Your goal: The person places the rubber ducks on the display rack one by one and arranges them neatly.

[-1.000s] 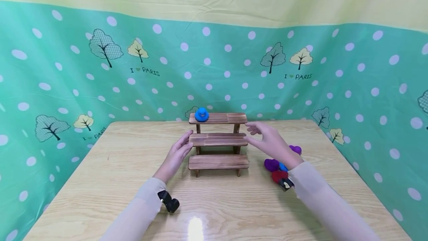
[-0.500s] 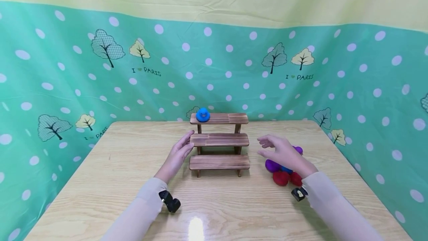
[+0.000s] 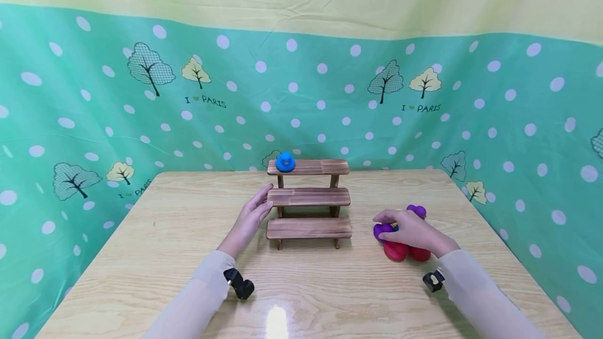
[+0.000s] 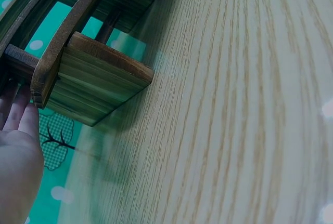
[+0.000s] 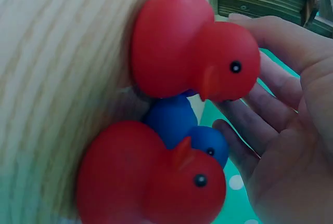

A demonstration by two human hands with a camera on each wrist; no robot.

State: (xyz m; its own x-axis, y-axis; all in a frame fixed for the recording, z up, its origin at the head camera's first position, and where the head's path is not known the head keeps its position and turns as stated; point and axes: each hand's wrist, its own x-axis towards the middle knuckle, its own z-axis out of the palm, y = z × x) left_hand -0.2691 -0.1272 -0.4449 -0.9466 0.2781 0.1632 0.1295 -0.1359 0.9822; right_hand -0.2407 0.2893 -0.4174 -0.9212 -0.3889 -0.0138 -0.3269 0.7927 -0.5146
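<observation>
A three-tier wooden step shelf (image 3: pixel 308 229) stands at mid-table, with a blue rubber duck (image 3: pixel 285 162) on the left end of its top tier. Against the shelf's left side rests my left hand (image 3: pixel 247 222), its fingers extended. My right hand (image 3: pixel 416 230) hovers low over a group of rubber ducks, fingers and thumb loosely spread around a purple duck (image 3: pixel 379 231). Two red ducks (image 5: pixel 174 39) sit on the near side of the group. Between them a second blue duck (image 5: pixel 171 120) shows in the right wrist view.
Another purple duck (image 3: pixel 416 210) sits behind the right hand. The light wooden table (image 3: pixel 188 192) ends at a green dotted cloth backdrop (image 3: pixel 320 88) behind and at both sides. Small black cameras (image 3: pixel 240 284) are strapped to the wrists.
My right hand has moved from the shelf's right side, rightward and down, to the ducks. The left hand stays at the shelf.
</observation>
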